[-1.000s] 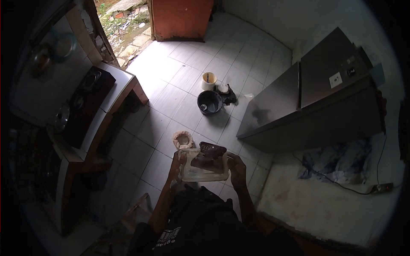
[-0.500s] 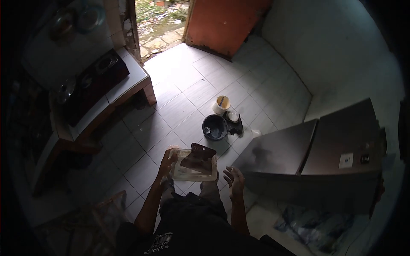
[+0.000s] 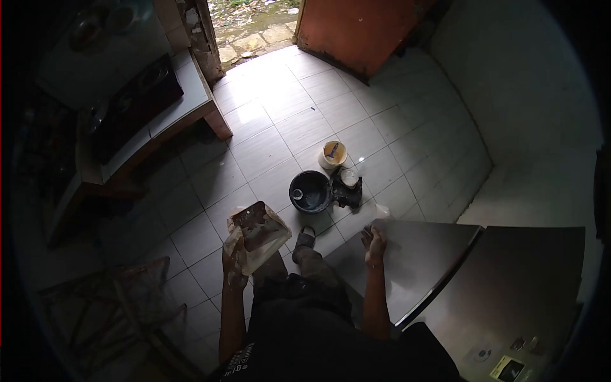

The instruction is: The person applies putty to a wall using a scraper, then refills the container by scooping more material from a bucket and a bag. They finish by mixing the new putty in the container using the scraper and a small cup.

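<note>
One pale tray (image 3: 266,254), pinched by left hand (image 3: 231,262); one brown plate (image 3: 251,221) inside; right hand (image 3: 375,246), grip spread (left hand partly hidden).

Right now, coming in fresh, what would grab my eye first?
Probably the daylit doorway at the top, its orange-red door standing open. Next, the pale tray in the left hand, holding a dark brown flat piece. Beyond, on the tiled floor, a black basin sits near a cream bucket.

2 forearms (image 3: 377,296) forward, left hand (image 3: 235,267) curled, right hand (image 3: 375,246) loosely spread.
</note>
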Tool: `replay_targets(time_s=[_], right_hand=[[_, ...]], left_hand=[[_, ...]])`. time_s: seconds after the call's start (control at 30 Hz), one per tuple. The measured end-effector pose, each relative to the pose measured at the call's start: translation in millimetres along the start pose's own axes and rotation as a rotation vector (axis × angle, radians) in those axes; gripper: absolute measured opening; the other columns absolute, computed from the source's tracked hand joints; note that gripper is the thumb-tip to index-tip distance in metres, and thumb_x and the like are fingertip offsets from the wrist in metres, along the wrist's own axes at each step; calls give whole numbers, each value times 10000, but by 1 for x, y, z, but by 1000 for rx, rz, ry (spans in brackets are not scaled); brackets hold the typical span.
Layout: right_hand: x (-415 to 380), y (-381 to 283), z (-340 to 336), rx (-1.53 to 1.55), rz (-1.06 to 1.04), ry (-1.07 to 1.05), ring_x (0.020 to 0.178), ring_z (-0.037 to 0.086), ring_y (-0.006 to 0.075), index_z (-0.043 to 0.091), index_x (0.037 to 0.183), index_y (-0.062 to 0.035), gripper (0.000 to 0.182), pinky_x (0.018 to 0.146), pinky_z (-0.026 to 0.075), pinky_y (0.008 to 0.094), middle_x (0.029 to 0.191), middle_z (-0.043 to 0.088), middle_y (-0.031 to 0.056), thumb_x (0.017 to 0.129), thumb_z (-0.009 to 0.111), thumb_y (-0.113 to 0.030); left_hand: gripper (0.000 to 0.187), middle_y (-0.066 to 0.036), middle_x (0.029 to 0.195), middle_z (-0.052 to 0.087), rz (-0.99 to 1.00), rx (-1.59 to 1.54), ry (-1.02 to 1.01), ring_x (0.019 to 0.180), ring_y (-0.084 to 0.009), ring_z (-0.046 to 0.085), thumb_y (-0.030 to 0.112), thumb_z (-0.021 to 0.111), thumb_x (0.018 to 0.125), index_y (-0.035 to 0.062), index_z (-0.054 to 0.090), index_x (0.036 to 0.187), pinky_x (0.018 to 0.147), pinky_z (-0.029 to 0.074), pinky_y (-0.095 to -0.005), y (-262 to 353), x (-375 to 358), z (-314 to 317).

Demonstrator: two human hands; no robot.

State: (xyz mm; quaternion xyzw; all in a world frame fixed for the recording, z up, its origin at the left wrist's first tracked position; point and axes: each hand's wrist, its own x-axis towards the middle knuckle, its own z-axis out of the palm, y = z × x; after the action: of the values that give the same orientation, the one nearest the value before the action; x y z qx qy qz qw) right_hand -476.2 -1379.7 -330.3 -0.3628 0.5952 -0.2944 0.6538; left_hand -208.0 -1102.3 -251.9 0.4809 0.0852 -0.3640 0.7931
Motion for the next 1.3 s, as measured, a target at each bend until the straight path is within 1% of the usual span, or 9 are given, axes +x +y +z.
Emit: replay_targets(time_s=[0.2,0.37,0.53,0.7,0.83,0.93,1.07,1.23,1.3], right_hand=[[68,48,-29,80,251,125,741,599,140,593,1063,-96,200,656,483,288,873,624,19,914,541,-220],[69,94,10,-91,386,72,677,596,129,617,1004,-62,157,595,490,262,823,621,21,906,577,-178],[119,150,64,-445,228,-59,651,596,95,638,931,34,181,583,484,227,779,649,42,881,652,-139],[221,241,111,-587,139,-221,600,588,93,667,881,19,229,561,477,222,717,640,38,906,630,-206],[331,330,148,-591,87,-215,610,616,113,672,866,-2,314,579,488,263,700,658,65,890,636,-313],[386,370,172,-956,-92,-38,811,672,308,676,890,-33,302,735,508,373,814,688,155,827,679,-328],[408,424,177,-1086,89,6,847,670,332,679,892,-36,362,750,511,387,862,695,159,791,701,-383],[410,453,170,-962,57,-96,782,686,321,662,890,2,320,712,517,382,801,692,174,800,703,-302],[420,461,169,-853,-38,-135,745,691,312,652,898,14,267,704,519,382,772,687,185,807,696,-233]], left_hand=[[479,-69,1105,568,10,56,109,982,-160,581,205,698,853,23,462,1227,829,491,-287,-19,16,23],[509,-73,1081,568,-97,318,287,958,-164,585,228,730,824,23,468,1209,797,495,-291,-22,62,15],[490,-71,1023,577,-77,415,275,923,-158,572,219,744,809,41,470,1173,801,477,-291,-61,168,2],[450,-63,1021,569,-46,556,214,939,-158,555,220,738,813,47,479,1138,843,449,-293,-161,287,-48],[421,-54,990,569,101,802,217,928,-137,541,200,735,817,32,496,1121,828,441,-277,-272,363,-108],[393,-47,984,577,7,812,242,917,-130,542,196,725,830,27,510,1111,834,434,-262,-319,398,-106],[415,-65,1042,577,-31,698,413,956,-140,536,199,720,840,29,511,1156,871,423,-273,-390,400,-130],[415,-80,1078,568,-109,624,501,977,-145,536,191,705,852,22,502,1171,886,418,-272,-418,387,-132],[419,-77,1077,569,-82,691,390,981,-141,534,189,712,845,24,504,1170,892,415,-275,-409,393,-121]])
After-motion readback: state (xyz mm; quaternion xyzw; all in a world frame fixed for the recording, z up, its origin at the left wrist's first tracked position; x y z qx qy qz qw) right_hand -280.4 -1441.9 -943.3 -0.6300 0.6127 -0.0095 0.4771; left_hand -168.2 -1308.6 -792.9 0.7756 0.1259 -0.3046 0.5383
